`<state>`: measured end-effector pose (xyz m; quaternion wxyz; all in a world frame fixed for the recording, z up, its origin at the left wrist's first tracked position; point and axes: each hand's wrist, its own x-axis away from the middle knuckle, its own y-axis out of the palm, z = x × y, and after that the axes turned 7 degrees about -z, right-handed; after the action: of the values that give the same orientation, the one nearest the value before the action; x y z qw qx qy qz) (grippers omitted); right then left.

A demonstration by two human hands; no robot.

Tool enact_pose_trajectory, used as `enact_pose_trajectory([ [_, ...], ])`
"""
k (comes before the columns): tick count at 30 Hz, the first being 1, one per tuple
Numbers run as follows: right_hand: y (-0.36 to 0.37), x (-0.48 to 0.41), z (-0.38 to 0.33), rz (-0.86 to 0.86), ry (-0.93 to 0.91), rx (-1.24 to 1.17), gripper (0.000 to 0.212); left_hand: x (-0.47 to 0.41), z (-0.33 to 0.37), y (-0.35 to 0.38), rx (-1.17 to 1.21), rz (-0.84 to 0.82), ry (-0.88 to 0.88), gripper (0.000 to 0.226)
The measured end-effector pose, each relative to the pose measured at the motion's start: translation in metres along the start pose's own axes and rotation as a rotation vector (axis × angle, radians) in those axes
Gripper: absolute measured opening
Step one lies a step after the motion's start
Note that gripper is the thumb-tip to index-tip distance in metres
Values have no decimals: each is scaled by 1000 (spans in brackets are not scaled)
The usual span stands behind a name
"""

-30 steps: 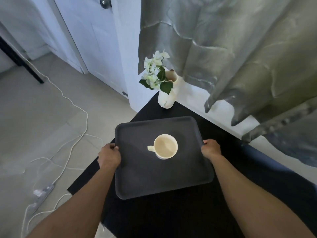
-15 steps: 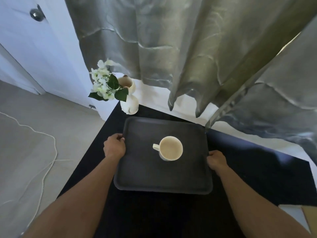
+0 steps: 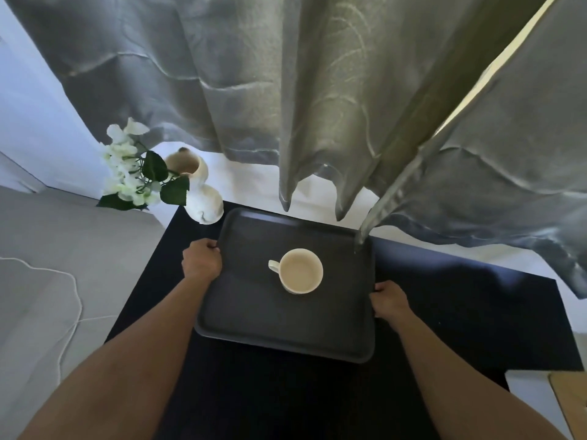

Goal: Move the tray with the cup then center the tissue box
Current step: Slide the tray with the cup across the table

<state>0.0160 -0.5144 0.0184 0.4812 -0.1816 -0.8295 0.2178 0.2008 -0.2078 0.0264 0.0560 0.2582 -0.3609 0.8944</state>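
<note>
A dark grey tray (image 3: 254,325) sits over the dark table (image 3: 460,312), with a cream cup (image 3: 300,270) upright near its middle, handle pointing left. My left hand (image 3: 201,261) grips the tray's left rim near the far corner. My right hand (image 3: 389,302) grips the right rim about halfway along. Whether the tray rests on the table or is lifted just off it I cannot tell. A pale box corner (image 3: 568,404) shows at the bottom right edge; I cannot tell if it is the tissue box.
A white vase (image 3: 203,198) with white flowers (image 3: 127,173) stands at the table's far left corner, close to the tray's far left corner. Grey curtains (image 3: 317,106) hang down to the tray's far edge. A white cable (image 3: 70,300) lies on the floor at left.
The view has swung rightwards, and the tray with the cup has moved right along the table, away from the left edge. Both hands have kept hold of its rims.
</note>
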Motion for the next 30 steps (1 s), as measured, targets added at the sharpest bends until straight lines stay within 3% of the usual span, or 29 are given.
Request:
enact_pose_trajectory([
  [3, 6, -7, 1, -16, 7, -35, 6, -10, 3, 0, -8, 4, 5, 32],
  [5, 9, -12, 2, -37, 18, -43, 15, -16, 3, 1, -9, 1, 7, 32],
  [13, 9, -18, 5, -81, 16, -36, 19, -33, 4, 6, -15, -11, -2, 30],
  [30, 25, -28, 9, 22, -38, -38, 25, -51, -5, 9, -54, -11, 18, 31],
])
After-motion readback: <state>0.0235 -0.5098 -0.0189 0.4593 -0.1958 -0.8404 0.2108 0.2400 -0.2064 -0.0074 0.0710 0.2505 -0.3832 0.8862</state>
